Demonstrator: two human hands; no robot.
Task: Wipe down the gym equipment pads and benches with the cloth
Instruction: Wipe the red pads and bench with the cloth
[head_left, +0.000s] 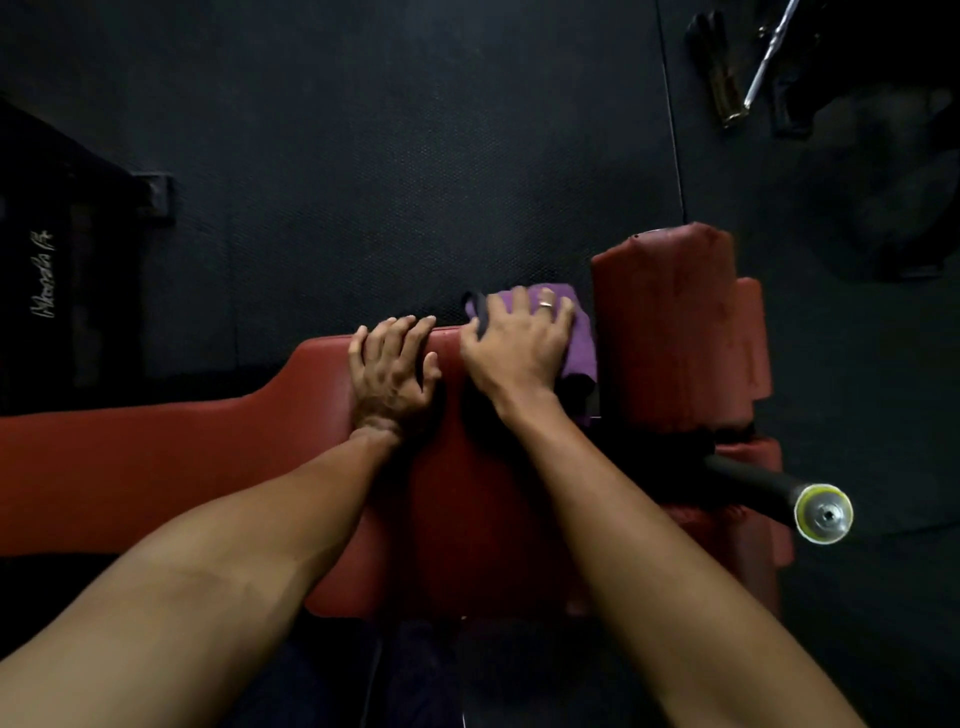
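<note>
Your cloth (576, 345) is purple, at the far edge of the dark red bench (208, 457). The roller pad (670, 332) is a duller red. The floor (389, 156) is black, finely dotted; the end cap (824, 514) yellow-green.

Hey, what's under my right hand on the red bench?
A purple cloth lies under the right hand, pressed onto the red bench pad near its far edge. The cloth's middle and the pad beneath it are covered.
</note>
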